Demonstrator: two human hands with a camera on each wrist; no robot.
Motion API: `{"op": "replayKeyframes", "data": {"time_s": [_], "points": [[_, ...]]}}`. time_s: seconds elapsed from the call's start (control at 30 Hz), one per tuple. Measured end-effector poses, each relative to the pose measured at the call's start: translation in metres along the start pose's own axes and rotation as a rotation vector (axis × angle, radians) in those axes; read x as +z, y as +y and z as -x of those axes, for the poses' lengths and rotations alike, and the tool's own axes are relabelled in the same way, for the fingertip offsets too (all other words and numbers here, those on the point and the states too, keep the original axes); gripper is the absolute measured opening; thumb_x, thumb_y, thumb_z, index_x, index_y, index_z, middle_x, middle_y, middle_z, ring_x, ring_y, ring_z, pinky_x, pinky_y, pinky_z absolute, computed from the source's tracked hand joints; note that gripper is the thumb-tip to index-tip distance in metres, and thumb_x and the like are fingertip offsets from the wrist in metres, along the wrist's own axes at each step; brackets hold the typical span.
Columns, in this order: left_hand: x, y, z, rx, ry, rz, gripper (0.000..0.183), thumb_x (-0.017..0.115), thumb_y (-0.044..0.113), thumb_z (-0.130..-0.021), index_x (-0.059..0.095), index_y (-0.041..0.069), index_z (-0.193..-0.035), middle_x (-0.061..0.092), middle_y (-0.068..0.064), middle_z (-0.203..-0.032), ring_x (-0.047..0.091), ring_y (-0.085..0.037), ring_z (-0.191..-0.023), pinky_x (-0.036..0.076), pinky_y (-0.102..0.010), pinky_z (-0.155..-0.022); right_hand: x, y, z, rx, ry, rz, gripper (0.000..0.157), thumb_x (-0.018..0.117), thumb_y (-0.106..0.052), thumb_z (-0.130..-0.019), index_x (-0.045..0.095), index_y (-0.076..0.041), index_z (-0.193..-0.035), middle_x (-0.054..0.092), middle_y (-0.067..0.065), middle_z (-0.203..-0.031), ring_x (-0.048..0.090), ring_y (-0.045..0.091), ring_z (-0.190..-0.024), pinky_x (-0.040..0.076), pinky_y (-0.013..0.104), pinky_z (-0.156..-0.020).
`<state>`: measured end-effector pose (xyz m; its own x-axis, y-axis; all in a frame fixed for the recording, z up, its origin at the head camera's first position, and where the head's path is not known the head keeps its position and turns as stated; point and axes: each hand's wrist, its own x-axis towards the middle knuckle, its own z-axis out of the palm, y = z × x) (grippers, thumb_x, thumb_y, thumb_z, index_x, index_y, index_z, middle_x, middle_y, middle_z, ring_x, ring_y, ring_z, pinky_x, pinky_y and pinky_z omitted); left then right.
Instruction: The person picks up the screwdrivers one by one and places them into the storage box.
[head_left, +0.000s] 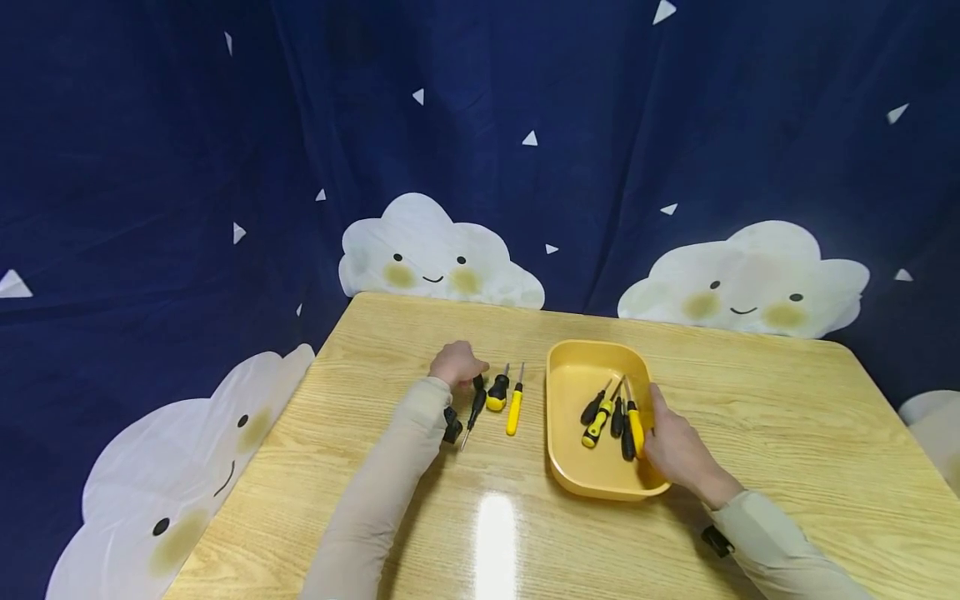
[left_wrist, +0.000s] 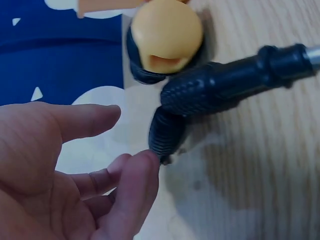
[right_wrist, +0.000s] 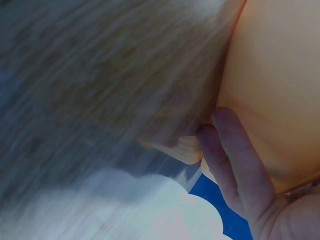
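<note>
On the left side of the table, my left hand [head_left: 456, 364] reaches over a group of screwdrivers. Its thumb and fingers are spread apart in the left wrist view, with the fingertips right at a small black handle [left_wrist: 167, 132]. Across that handle lies a black screwdriver [left_wrist: 215, 90] with a metal shaft. Just right of it are a stubby black-and-yellow screwdriver [head_left: 497, 392] and a slim yellow screwdriver [head_left: 514, 409]. My right hand [head_left: 681, 446] grips the right wall of a yellow plastic bin [head_left: 558, 417], fingers along its outside. Several black and yellow screwdrivers [head_left: 597, 423] lie inside.
The light wooden table [head_left: 795, 433] reaches back to a dark blue curtain [head_left: 480, 150] printed with white clouds and triangles. The bin stands right of the loose screwdrivers. A bright reflection shows on the tabletop near the front.
</note>
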<state>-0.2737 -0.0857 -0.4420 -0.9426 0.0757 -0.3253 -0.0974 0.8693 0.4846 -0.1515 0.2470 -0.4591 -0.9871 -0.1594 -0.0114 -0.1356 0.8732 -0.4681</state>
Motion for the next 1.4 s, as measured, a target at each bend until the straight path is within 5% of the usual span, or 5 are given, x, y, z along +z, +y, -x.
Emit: {"op": "replayKeyframes", "data": {"time_s": [0.4,0.53,0.73,1.17,1.4], "points": [[0.011,-0.001,-0.01,-0.069,0.027,-0.091,0.029,0.069,0.031,-0.085,0.068,0.003,-0.092,0.061,-0.006,-0.054,0.047,-0.012,-0.037,0.039,-0.025,-0.038,0.002,0.001,-0.001,0.008,0.003,0.001,0.07,0.041,-0.001,-0.087,0.004,0.01,-0.146,0.06,0.033,-0.092,0.053,0.021,-0.058,0.044,0.034,-0.052],[0.013,-0.001,-0.011,-0.066,0.049,-0.101,0.019,0.066,0.024,-0.085,0.066,0.006,-0.08,0.061,-0.006,-0.056,0.049,-0.013,-0.038,0.04,-0.026,-0.039,0.003,0.002,-0.001,0.005,0.009,0.005,0.069,0.041,-0.001,-0.087,0.006,0.01,-0.146,0.058,0.036,-0.101,0.054,0.022,-0.062,0.047,0.037,-0.056],[0.012,0.001,-0.012,-0.061,0.046,-0.141,0.033,0.056,0.016,-0.09,0.05,0.013,-0.058,0.04,0.001,-0.047,0.038,-0.012,-0.038,0.031,-0.026,-0.038,0.003,0.002,0.0,0.005,0.008,0.004,0.069,0.041,-0.001,-0.088,0.006,0.01,-0.146,0.057,0.037,-0.101,0.053,0.022,-0.06,0.045,0.036,-0.054],[0.01,-0.001,-0.013,-0.028,0.034,-0.13,0.015,0.053,0.014,-0.092,0.062,0.004,-0.084,0.045,-0.004,-0.059,0.032,-0.014,-0.045,0.027,-0.026,-0.04,0.001,0.002,0.0,0.003,0.013,0.006,0.07,0.042,-0.001,-0.088,0.006,0.01,-0.146,0.06,0.034,-0.091,0.055,0.023,-0.06,0.047,0.038,-0.055],[0.006,-0.006,-0.01,-0.023,0.055,-0.081,0.013,0.052,0.013,-0.09,0.06,0.002,-0.093,0.056,-0.011,-0.08,0.044,-0.021,-0.058,0.033,-0.029,-0.046,0.001,0.001,0.001,0.002,-0.001,-0.009,0.07,0.042,0.0,-0.088,0.004,0.01,-0.146,0.062,0.024,-0.083,0.052,0.019,-0.057,0.045,0.034,-0.053]]}}
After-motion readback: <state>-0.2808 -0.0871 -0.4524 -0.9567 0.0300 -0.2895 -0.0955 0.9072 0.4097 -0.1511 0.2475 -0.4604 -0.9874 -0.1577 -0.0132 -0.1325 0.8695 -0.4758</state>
